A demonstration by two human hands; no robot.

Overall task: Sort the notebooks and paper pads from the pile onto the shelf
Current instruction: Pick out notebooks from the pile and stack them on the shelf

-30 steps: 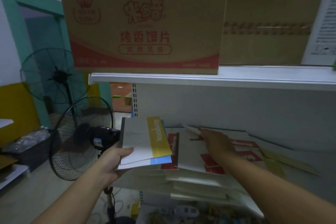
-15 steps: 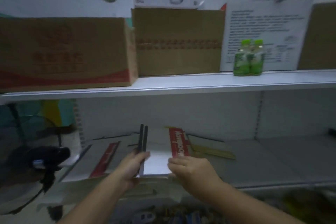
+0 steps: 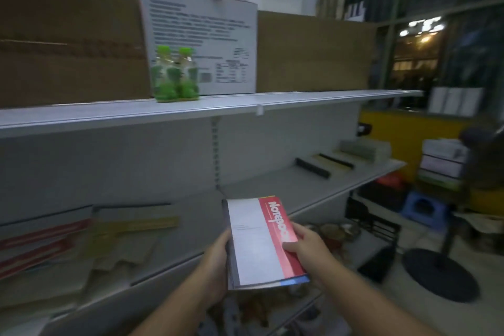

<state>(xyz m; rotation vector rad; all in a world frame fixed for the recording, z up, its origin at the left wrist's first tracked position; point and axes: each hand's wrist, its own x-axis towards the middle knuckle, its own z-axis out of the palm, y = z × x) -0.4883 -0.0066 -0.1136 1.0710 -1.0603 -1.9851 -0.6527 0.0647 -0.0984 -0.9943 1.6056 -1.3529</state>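
Shelf [image 3: 300, 180] behind; notebook stack [image 3: 253, 240] clasped at left edge by left grip [image 3: 218, 256], pinched at red strip by right grip [image 3: 308, 251]

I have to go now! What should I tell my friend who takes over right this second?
Left hand: grips the left edge of the notebook stack.
Right hand: pinches its red side.
The stack is held over the shelf's front, not set down.
Done: some pads lie in a row at the shelf's right end.
Left: place this stack, then sort the pile at the left.
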